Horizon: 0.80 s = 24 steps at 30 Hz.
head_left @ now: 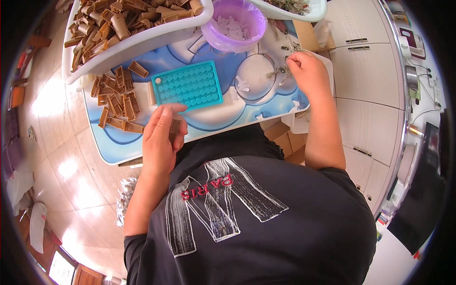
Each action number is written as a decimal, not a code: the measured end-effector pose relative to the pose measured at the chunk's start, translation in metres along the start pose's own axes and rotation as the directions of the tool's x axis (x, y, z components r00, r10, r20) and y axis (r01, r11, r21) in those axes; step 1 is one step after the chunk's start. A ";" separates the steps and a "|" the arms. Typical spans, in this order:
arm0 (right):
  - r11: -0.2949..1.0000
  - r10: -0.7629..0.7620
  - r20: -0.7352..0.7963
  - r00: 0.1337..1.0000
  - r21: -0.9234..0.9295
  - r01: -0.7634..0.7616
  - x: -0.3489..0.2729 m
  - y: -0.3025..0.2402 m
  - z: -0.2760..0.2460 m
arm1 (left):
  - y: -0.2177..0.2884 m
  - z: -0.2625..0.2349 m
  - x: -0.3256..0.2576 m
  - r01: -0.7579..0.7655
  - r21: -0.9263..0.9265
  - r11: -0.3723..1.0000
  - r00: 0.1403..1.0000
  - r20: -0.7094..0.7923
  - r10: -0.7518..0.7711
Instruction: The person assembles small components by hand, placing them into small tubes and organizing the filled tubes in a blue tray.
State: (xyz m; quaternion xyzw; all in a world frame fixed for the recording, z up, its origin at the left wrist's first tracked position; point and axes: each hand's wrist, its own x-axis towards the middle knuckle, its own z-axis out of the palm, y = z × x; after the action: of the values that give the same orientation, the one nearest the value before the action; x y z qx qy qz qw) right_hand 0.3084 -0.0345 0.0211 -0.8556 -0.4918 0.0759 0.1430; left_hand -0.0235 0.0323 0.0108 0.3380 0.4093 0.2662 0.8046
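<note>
My left hand holds a small brown clip-like piece at the near edge of the blue and white table. Just beyond it lies a teal tray with rows of round pockets, one small pale piece in its corner. My right hand rests at the far right of the table, fingers pinched on small metal parts. Loose brown pieces lie in a pile to the left of the teal tray. Small white pieces lie between the tray and my right hand.
A white tub heaped with brown pieces sits at the back left. A purple bowl holds white bits behind the teal tray. White cabinets stand to the right, a shiny tiled floor to the left.
</note>
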 end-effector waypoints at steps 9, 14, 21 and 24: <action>0.906 0.147 0.201 0.969 0.365 -0.213 0.001 0.023 0.013 | -0.007 0.025 0.007 0.022 0.077 0.997 0.999 0.026 -0.024; 0.472 0.185 0.199 0.962 0.841 -0.265 -0.005 0.016 -0.002 | -0.011 0.041 0.018 0.049 0.213 0.976 0.990 0.122 -0.076; 0.359 0.169 0.260 0.951 0.882 -0.305 -0.015 0.002 -0.001 | -0.030 0.102 0.056 -0.207 0.302 0.931 0.961 0.242 0.135; 0.359 0.158 0.290 0.944 0.874 -0.328 -0.017 0.000 0.002 | -0.035 0.125 0.077 -0.073 0.294 0.953 0.986 0.165 0.024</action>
State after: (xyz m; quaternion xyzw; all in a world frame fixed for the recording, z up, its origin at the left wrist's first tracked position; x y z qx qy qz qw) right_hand 0.2993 -0.0494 0.0186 -0.6910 -0.2465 0.4189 0.5350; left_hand 0.1274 0.0236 0.0019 0.4859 0.3707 0.1930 0.7676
